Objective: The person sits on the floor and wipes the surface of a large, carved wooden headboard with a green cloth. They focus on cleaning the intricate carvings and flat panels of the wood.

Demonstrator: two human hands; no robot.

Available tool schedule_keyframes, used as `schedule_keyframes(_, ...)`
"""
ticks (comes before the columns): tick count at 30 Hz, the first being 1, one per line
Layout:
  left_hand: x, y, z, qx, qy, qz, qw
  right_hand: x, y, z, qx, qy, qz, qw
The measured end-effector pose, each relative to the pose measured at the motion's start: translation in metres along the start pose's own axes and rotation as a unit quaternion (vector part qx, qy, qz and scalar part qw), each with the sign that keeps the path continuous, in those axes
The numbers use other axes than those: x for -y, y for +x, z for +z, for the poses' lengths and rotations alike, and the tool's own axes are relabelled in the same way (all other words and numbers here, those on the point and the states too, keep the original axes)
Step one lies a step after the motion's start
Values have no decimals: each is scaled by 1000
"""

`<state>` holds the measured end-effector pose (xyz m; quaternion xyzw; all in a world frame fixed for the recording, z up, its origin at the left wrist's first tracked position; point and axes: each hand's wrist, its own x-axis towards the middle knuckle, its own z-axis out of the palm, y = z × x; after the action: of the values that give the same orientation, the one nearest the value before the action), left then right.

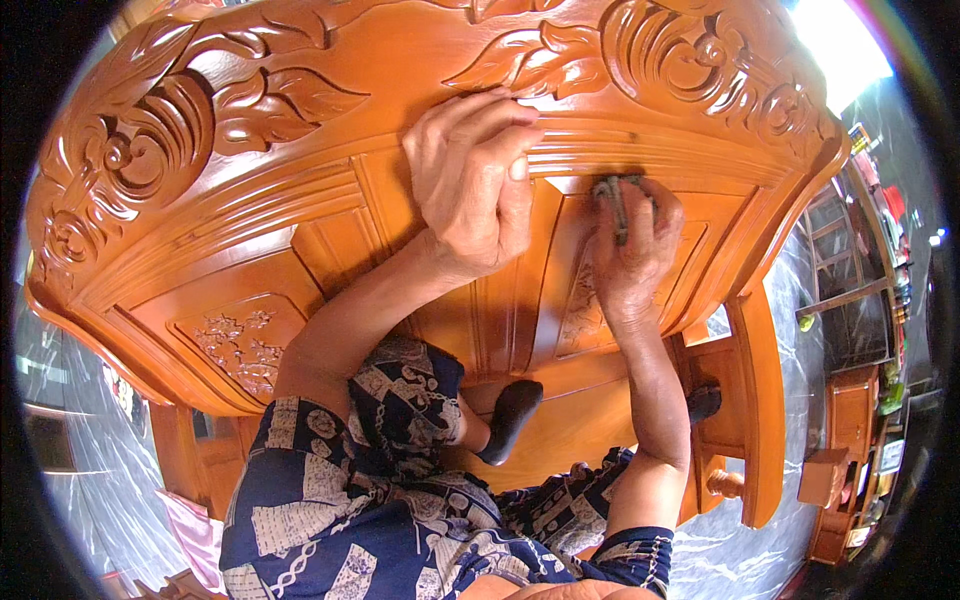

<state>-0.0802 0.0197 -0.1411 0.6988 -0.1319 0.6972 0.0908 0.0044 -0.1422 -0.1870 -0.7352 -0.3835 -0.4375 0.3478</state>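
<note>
A dark grey-green cloth [616,204] is bunched in my right hand [637,240], against the upper part of a wooden panel [551,277] on a carved bench backrest. The hand partly covers a shallow relief carving [589,300] on that panel. To its left, my left hand [476,187] leans on the ridged moulding [600,142] with loosely bent fingers, and nothing shows in it. Just above those fingertips is a carved leaf [536,64]. The glossy orange-brown wood spreads to both sides.
A second panel with relief carving [244,341] lies left of my forearm. My socked foot [511,420] rests on the wooden seat [570,427]. At right stand a curved armrest [757,420] and wooden cabinets [851,412]. Pink cloth [195,529] hangs at lower left.
</note>
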Motion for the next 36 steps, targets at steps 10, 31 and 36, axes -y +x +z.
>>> schedule_keyframes(10,-5,2,-5,17,-6,-12,1000,24,-5,8,41,11,-69,997)
schedule_keyframes(31,10,11,-12,-62,-14,-14,998,-89,7,-28,7,-46,175,983)
schedule_keyframes(36,11,8,-10,-75,-38,-22,996,-49,14,-15,-4,-34,72,997)
